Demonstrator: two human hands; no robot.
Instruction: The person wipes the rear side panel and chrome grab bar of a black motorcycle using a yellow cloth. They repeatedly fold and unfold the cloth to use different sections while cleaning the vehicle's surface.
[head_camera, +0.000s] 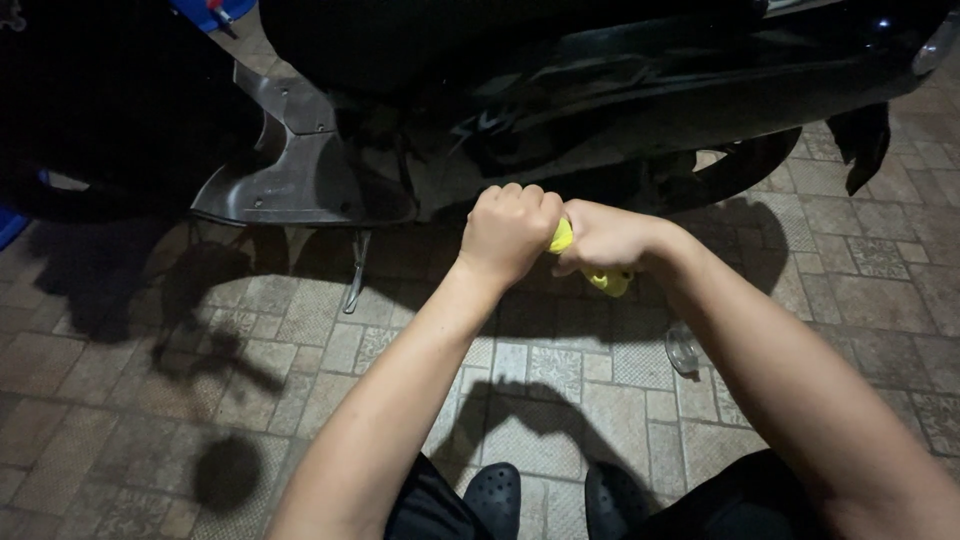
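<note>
Both my hands are closed around a yellow-handled tool (606, 281) held out in front of a black scooter (560, 90). My left hand (508, 228) is a fist over the tool's upper part. My right hand (603, 237) grips the yellow handle, whose end sticks out below my palm. The tool's working end is hidden behind my fists, near the scooter's lower body panel (300, 170).
The scooter stands on patterned paving tiles (300, 350) with its side stand (356, 272) down. A small clear round object (683, 349) lies on the tiles under my right forearm. My black clogs (497, 497) show at the bottom edge. Something blue (10, 225) sits at far left.
</note>
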